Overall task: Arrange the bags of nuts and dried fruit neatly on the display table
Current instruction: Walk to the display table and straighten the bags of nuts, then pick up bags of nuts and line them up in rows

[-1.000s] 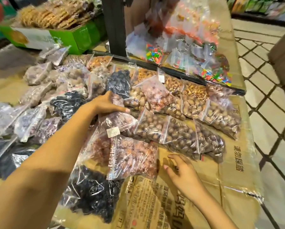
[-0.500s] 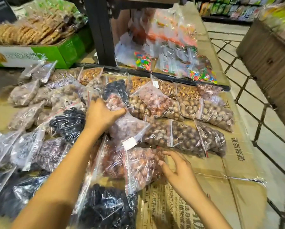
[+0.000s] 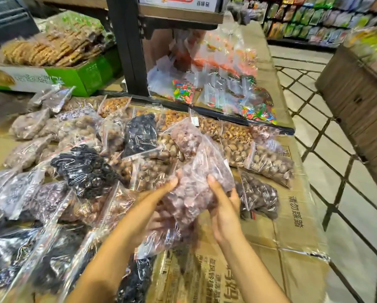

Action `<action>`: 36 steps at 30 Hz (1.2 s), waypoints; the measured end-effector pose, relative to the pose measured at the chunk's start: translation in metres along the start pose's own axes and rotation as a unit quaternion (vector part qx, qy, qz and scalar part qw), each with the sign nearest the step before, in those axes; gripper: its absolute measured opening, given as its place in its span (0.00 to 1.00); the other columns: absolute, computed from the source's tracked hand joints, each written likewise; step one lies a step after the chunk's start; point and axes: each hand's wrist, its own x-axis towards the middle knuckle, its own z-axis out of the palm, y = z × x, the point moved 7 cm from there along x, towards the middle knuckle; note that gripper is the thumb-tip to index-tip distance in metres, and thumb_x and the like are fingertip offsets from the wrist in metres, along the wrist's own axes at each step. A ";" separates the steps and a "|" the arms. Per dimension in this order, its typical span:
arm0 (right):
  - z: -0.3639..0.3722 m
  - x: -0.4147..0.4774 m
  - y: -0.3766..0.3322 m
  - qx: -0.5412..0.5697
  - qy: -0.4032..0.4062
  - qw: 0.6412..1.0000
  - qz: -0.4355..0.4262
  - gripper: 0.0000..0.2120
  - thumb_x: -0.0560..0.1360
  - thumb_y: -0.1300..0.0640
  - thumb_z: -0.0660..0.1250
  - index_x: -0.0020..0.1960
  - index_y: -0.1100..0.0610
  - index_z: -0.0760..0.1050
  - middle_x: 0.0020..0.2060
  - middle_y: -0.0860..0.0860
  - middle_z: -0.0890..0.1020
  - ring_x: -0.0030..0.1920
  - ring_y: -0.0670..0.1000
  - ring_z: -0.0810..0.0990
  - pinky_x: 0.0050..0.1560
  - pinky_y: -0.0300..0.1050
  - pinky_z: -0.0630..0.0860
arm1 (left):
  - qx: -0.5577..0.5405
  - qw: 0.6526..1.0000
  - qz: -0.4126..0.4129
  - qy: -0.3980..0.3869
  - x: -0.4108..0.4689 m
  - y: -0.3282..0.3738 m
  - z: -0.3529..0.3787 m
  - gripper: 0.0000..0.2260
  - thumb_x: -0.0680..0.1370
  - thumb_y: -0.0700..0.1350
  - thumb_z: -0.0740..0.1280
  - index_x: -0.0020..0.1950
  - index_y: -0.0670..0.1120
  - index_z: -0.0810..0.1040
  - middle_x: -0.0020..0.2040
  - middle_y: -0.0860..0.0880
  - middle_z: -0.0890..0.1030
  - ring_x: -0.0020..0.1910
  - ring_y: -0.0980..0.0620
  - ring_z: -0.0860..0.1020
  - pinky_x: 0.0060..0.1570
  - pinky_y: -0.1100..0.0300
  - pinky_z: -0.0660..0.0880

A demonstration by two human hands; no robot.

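A clear bag of reddish-brown nuts is lifted above the display table, which is covered in flattened cardboard. My left hand grips the bag's left side and my right hand holds its right side. Many more clear bags lie around it: dark dried fruit, another dark bag, brown round nuts, a dark nut bag just right of my right hand, and light nuts along the back row. A pinkish bag lies under my forearms.
A dark metal post rises behind the bags. Bags of coloured candy lie beyond a black rail. A green box of biscuits stands at back left. A tiled aisle and a wooden crate are to the right.
Both hands have closed on the reddish-brown nut bag and raised it off the pile. Before, my left hand lay on it and my right hand rested on the cardboard. The camera has tilted up.
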 end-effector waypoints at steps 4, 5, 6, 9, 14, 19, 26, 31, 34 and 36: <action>-0.014 0.014 -0.008 -0.039 -0.049 0.998 0.016 0.29 0.61 0.50 0.75 0.59 0.55 0.70 0.54 0.52 0.82 0.57 0.52 0.79 0.59 0.49 0.73 | 0.048 0.996 0.074 -0.009 -0.010 0.016 0.003 0.42 0.48 0.68 0.78 0.57 0.50 0.77 0.54 0.49 0.83 0.53 0.48 0.79 0.54 0.48 0.76; -0.009 0.017 -0.011 -0.063 -0.082 0.995 0.008 0.31 0.60 0.48 0.77 0.60 0.56 0.72 0.55 0.53 0.83 0.56 0.54 0.81 0.58 0.50 0.75 | 0.058 0.995 0.073 -0.039 -0.012 0.018 0.012 0.42 0.47 0.67 0.79 0.56 0.51 0.77 0.53 0.50 0.84 0.54 0.48 0.80 0.56 0.46 0.76; -0.001 0.019 -0.015 -0.104 -0.120 0.987 -0.010 0.35 0.59 0.45 0.78 0.61 0.56 0.73 0.55 0.53 0.83 0.56 0.54 0.81 0.57 0.52 0.77 | 0.058 0.994 0.066 -0.065 -0.013 0.019 0.020 0.40 0.47 0.65 0.79 0.55 0.52 0.77 0.51 0.51 0.85 0.52 0.49 0.81 0.53 0.47 0.78; 0.026 0.025 -0.026 -0.261 -0.181 0.945 -0.078 0.37 0.59 0.37 0.76 0.62 0.53 0.73 0.54 0.49 0.83 0.55 0.50 0.82 0.58 0.54 0.76 | 0.014 0.994 0.082 -0.072 -0.015 0.018 0.033 0.38 0.48 0.60 0.81 0.55 0.52 0.75 0.46 0.54 0.86 0.46 0.54 0.84 0.39 0.62 0.80; 0.059 0.065 -0.044 -0.452 -0.167 0.864 -0.150 0.28 0.69 0.36 0.66 0.62 0.52 0.70 0.54 0.42 0.77 0.52 0.42 0.76 0.57 0.41 0.72 | -0.099 0.989 0.101 0.037 -0.020 -0.004 0.006 0.21 0.68 0.49 0.75 0.57 0.48 0.74 0.40 0.56 0.85 0.35 0.66 0.82 0.28 0.72 0.74; 0.070 0.149 -0.042 -0.530 -0.079 0.839 -0.099 0.42 0.67 0.48 0.76 0.70 0.59 0.56 0.63 0.55 0.75 0.59 0.53 0.74 0.53 0.39 0.67 | -0.095 0.985 0.098 0.107 -0.023 -0.018 -0.043 0.70 0.33 0.66 0.77 0.72 0.44 0.60 0.49 0.55 0.76 0.36 0.65 0.81 0.34 0.71 0.76; 0.077 0.205 -0.004 -0.682 -0.014 0.725 -0.093 0.59 0.56 0.39 0.78 0.75 0.54 0.48 0.65 0.59 0.72 0.63 0.62 0.73 0.59 0.53 0.75 | -0.132 0.981 0.069 0.127 -0.015 -0.044 -0.079 0.69 0.39 0.66 0.80 0.76 0.49 0.57 0.70 0.47 0.71 0.62 0.49 0.75 0.66 0.48 0.67; 0.057 0.186 -0.003 -0.497 0.004 0.860 -0.119 0.45 0.51 0.45 0.76 0.66 0.52 0.66 0.56 0.51 0.79 0.55 0.52 0.79 0.56 0.49 0.77 | -0.162 0.978 0.050 0.125 -0.021 -0.056 -0.069 0.65 0.41 0.65 0.80 0.73 0.45 0.60 0.67 0.45 0.74 0.61 0.46 0.75 0.67 0.44 0.66; 0.039 0.142 -0.011 -0.426 -0.018 0.889 -0.169 0.32 0.60 0.56 0.76 0.61 0.52 0.70 0.50 0.45 0.80 0.47 0.40 0.79 0.46 0.35 0.74 | -0.160 0.972 0.055 0.162 -0.029 -0.055 -0.059 0.65 0.43 0.64 0.79 0.76 0.49 0.56 0.73 0.44 0.66 0.66 0.43 0.71 0.69 0.41 0.63; 0.020 0.112 -0.013 -0.393 -0.051 0.900 -0.182 0.29 0.63 0.62 0.75 0.59 0.47 0.69 0.48 0.38 0.78 0.45 0.33 0.78 0.42 0.27 0.71 | -0.180 0.965 0.064 0.181 -0.038 -0.052 -0.044 0.65 0.43 0.62 0.81 0.75 0.49 0.57 0.73 0.40 0.66 0.66 0.40 0.72 0.67 0.38 0.64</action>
